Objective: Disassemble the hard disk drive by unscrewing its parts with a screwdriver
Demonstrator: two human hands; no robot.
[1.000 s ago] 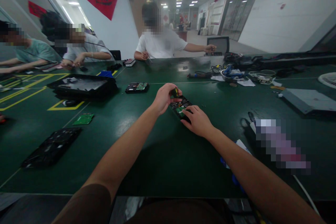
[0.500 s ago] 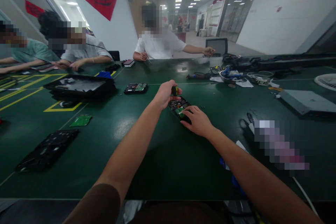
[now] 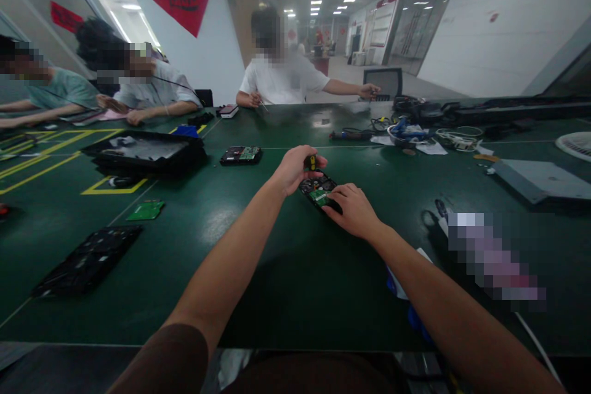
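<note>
My left hand (image 3: pixel 293 171) is closed around a short black-and-yellow handle, which looks like a screwdriver (image 3: pixel 313 162); its tip is hidden behind my fingers. Below it a black device housing (image 3: pixel 306 187) lies on the table, tilted toward the lower right. A green circuit board (image 3: pixel 319 197) shows inside the housing. My right hand (image 3: pixel 354 208) grips the near right end of the housing, with fingertips at the edge of the board and the thumb along the side.
On the green table (image 3: pixel 258 301) lie another opened device (image 3: pixel 241 155), a loose green board (image 3: pixel 146 210) and a black housing (image 3: pixel 90 258). A black tray (image 3: pixel 148 157) stands left. Cables (image 3: pixel 410 129) and a grey metal box (image 3: pixel 540 181) sit right. Several people work across the table.
My left hand with the screwdriver has shifted slightly right and down, and more yellow shows on the handle. My right hand stays at the housing. The whole view has moved slightly.
</note>
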